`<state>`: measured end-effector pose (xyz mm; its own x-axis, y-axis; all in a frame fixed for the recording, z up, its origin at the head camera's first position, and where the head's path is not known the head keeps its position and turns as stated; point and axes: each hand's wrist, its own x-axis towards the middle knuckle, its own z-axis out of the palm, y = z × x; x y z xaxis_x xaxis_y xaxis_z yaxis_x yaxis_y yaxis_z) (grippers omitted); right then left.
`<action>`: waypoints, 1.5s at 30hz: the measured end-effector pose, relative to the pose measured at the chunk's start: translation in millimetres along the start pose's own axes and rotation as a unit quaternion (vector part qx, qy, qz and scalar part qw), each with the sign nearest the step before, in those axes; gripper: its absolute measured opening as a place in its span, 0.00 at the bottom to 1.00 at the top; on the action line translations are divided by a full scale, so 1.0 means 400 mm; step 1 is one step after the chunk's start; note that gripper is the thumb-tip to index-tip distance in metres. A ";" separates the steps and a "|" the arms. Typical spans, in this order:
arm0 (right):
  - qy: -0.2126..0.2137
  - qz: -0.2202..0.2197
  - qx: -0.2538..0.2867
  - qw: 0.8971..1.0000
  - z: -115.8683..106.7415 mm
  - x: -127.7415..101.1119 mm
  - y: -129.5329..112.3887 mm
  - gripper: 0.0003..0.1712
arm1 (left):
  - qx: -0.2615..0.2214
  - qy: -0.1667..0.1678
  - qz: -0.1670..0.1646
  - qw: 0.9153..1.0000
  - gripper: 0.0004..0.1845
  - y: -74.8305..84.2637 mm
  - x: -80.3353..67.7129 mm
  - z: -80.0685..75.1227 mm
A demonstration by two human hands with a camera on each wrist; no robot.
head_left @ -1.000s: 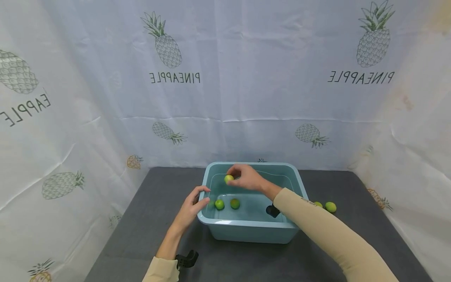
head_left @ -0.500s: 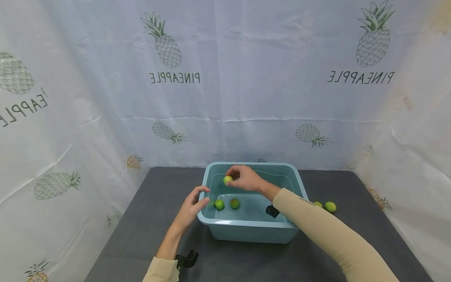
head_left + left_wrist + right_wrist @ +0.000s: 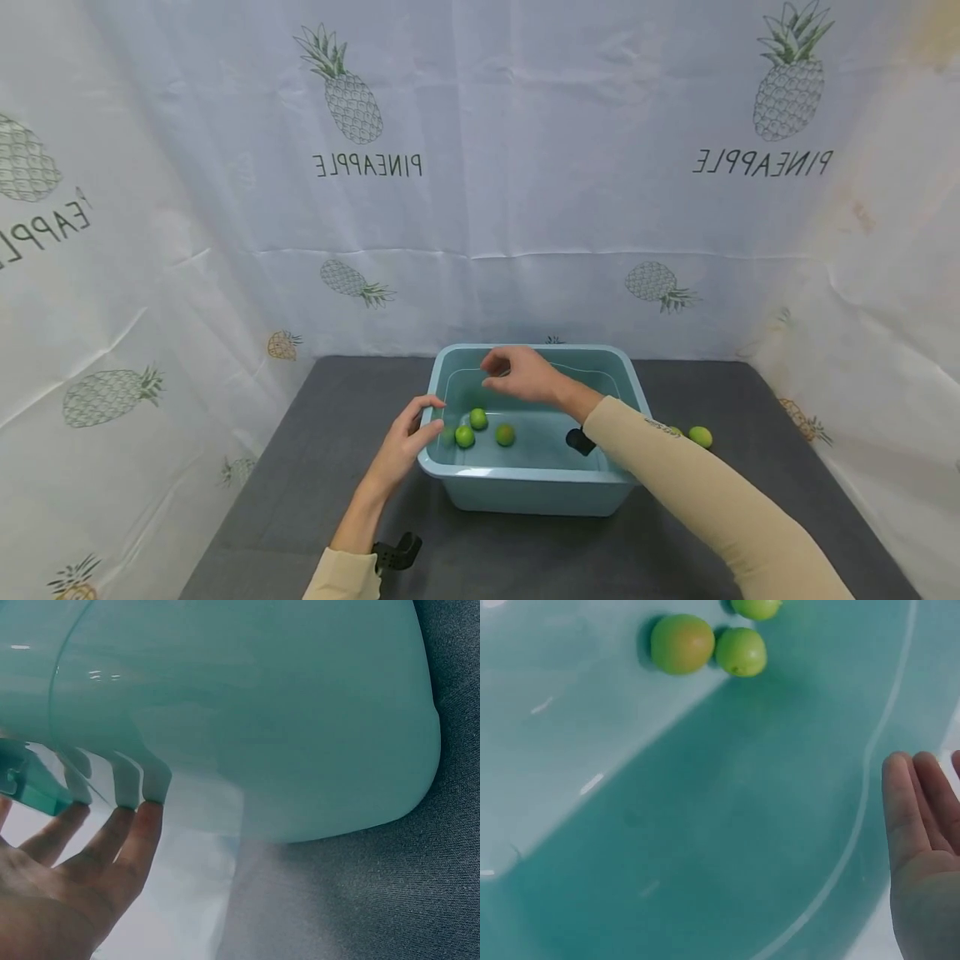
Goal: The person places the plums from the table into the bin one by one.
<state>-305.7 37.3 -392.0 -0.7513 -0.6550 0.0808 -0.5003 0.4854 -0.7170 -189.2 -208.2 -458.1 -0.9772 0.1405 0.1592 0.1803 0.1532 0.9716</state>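
A teal plastic tub [image 3: 525,492] stands on the dark grey table. Three green limes lie on its floor near the left wall: one [image 3: 478,418] towards the back, one [image 3: 465,436] in front of it, one [image 3: 505,433] to the right. The right wrist view shows these limes [image 3: 682,643] clustered far from my fingers [image 3: 911,802]. My right hand [image 3: 495,373] hovers over the tub's back left part with relaxed fingers and holds nothing. My left hand [image 3: 427,421] rests on the tub's left rim; its straight fingers [image 3: 142,825] touch the outer wall [image 3: 300,712].
Two more limes lie on the table right of the tub, one [image 3: 701,436] in plain sight and one [image 3: 675,431] partly hidden by my right sleeve. White pineapple-print curtains close off the back and both sides. Bare table [image 3: 315,467] lies left of the tub.
My right hand let go of the lime it pinched above the tub; that lime now lies on the tub floor beside the other two. The left hand has stayed at the rim.
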 end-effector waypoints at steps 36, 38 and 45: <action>0.069 -0.041 -0.037 0.996 -0.164 -0.200 -0.129 0.11 | 0.006 0.009 0.009 1.000 0.14 -0.008 0.002 0.000; 0.078 -0.038 -0.038 0.996 -0.169 -0.214 -0.128 0.12 | 0.004 0.009 0.010 1.000 0.14 -0.007 0.001 0.001; 0.104 -0.038 -0.036 0.993 -0.184 -0.255 -0.121 0.10 | 0.006 0.011 0.005 1.000 0.14 -0.005 0.002 0.004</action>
<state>-236.4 123.4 -314.8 -0.7794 -0.5609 0.2792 -0.5823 0.4838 -0.6534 -190.2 -206.7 -460.4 -0.9773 0.1216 0.1735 0.1922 0.1643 0.9675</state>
